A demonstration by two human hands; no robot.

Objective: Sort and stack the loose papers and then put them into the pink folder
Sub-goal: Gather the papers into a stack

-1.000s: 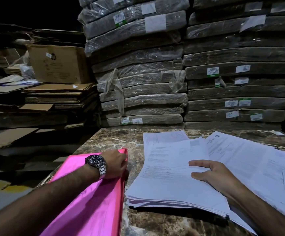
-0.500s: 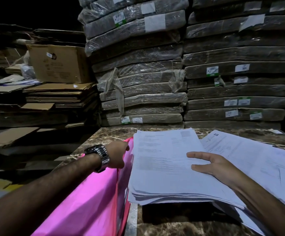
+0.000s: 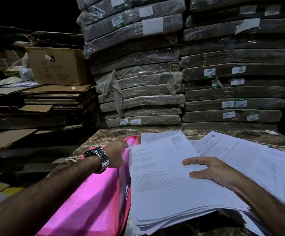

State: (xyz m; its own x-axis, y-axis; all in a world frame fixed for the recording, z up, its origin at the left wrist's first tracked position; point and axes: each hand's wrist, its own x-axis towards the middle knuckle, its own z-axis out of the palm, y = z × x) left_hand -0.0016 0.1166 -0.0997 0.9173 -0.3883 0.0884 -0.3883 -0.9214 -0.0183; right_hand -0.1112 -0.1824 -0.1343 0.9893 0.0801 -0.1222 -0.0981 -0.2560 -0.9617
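A pink folder (image 3: pixel 94 201) lies at the left of the marble table, its cover lifted at the right edge. My left hand (image 3: pixel 116 155), with a metal watch on the wrist, grips that lifted cover near its far corner. A thick stack of white printed papers (image 3: pixel 164 184) sits just right of the folder, its left edge meeting the folder's opening. My right hand (image 3: pixel 206 169) rests on top of the stack with fingers spread; whether the thumb is under the sheets is hidden. More loose papers (image 3: pixel 257 159) fan out to the right.
The brown marble table (image 3: pixel 107 135) ends at the left beside the folder. Behind it rise tall piles of plastic-wrapped flat cardboard bundles (image 3: pixel 138 82). A cardboard box (image 3: pixel 56 65) and flattened cartons (image 3: pixel 53 97) stand at the left.
The paper stack has slid left up against the folder. My left hand has raised the folder's cover and moved farther back along its edge.
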